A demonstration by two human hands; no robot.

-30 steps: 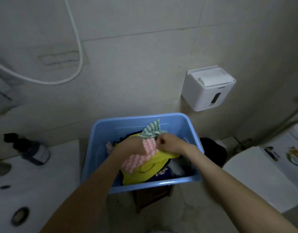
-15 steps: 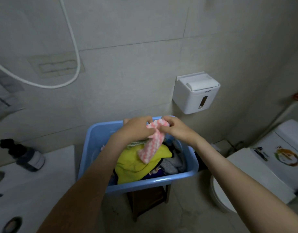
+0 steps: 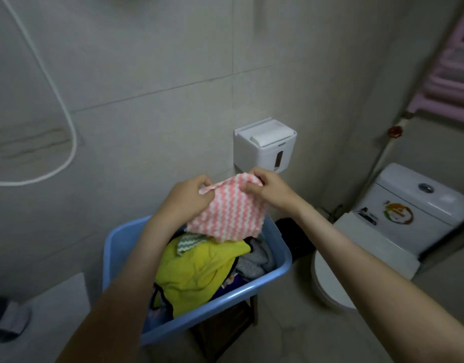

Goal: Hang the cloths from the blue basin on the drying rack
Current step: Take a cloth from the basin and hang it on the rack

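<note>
A pink-and-white striped cloth (image 3: 228,213) hangs spread out above the blue basin (image 3: 278,268). My left hand (image 3: 189,197) pinches its top left corner and my right hand (image 3: 270,187) pinches its top right corner. In the basin lie a yellow cloth (image 3: 199,271), a green-and-white striped cloth (image 3: 189,243) and a grey cloth (image 3: 254,260), with darker items underneath. The pink drying rack (image 3: 448,66) shows at the upper right edge, on the wall above the toilet.
The basin stands on a dark wooden stool (image 3: 225,331). A white tissue holder (image 3: 263,145) is on the wall behind. A white toilet (image 3: 398,216) is to the right, a white counter (image 3: 50,315) with a dark bottle (image 3: 8,320) to the left. A white hose (image 3: 55,100) loops on the wall.
Both hands have lifted the pink striped cloth out of the basin and pulled it open by its top corners. The view has swung right and up, showing the toilet and rack.
</note>
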